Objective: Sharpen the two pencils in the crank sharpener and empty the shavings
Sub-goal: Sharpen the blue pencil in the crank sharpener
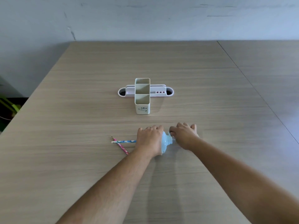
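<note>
A light-blue crank sharpener (165,143) sits on the wooden table near the front. My left hand (149,139) lies over its body and holds it down. My right hand (184,135) grips the crank at the sharpener's right end. A blue patterned pencil (124,141) sticks out leftward from under my left hand, its far end hidden by the hand. A pink pencil (120,145) lies diagonally on the table, crossing under the blue one, with its dark tip pointing up-left.
A cream pencil holder (142,109) with divided compartments stands farther back at centre, in front of a long white tray (169,92) with oval ends. The table's left edge (32,97) runs diagonally; a seam (252,84) crosses on the right.
</note>
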`<state>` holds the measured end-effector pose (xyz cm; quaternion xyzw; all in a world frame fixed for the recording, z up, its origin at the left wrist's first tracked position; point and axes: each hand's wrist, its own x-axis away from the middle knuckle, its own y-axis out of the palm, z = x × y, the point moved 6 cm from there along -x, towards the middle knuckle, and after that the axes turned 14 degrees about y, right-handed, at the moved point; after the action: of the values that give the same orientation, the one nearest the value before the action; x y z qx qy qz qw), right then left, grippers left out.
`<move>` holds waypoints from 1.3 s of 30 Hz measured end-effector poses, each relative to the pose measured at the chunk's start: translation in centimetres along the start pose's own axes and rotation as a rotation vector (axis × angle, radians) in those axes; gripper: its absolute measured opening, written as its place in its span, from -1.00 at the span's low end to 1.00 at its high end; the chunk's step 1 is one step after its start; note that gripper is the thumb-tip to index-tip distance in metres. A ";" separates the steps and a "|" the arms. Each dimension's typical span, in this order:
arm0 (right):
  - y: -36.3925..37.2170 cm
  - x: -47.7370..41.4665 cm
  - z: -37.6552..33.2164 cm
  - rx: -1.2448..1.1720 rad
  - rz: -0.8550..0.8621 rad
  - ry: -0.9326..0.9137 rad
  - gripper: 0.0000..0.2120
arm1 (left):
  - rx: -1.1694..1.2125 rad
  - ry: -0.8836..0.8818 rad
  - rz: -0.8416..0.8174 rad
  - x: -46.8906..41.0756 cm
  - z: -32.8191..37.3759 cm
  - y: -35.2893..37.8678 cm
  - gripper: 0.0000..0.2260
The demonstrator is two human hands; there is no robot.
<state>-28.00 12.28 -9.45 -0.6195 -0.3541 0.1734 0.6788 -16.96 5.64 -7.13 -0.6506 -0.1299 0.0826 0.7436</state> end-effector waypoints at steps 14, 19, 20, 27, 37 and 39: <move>-1.6 0.5 0.1 -0.072 0.046 -0.012 -0.79 | -0.012 -0.003 0.001 0.1 0.2 -0.1 -0.41; 3.7 2.9 0.7 -0.047 -0.065 -0.049 -0.78 | -0.021 -0.032 0.034 0.1 -0.2 -0.8 -0.45; 4.2 3.6 1.1 -0.089 -0.077 -0.059 -0.79 | -0.013 -0.028 0.027 0.0 -0.2 -0.6 -0.44; 0.1 3.7 3.0 -0.325 -0.099 0.040 -0.76 | 0.013 0.025 -0.067 0.3 0.0 0.1 -0.09; -5.5 5.4 -5.7 -0.241 0.033 -0.264 -0.54 | -0.040 -0.082 -0.005 5.4 -5.9 -2.8 -0.64; -4.5 5.3 -6.9 -0.154 0.015 -0.285 -0.42 | -0.044 -0.083 -0.010 6.0 -6.4 -2.7 -0.74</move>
<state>-20.43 10.12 -3.60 -0.6412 -0.4547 0.2370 0.5709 -9.49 1.00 -4.75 -0.6621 -0.1655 0.1027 0.7237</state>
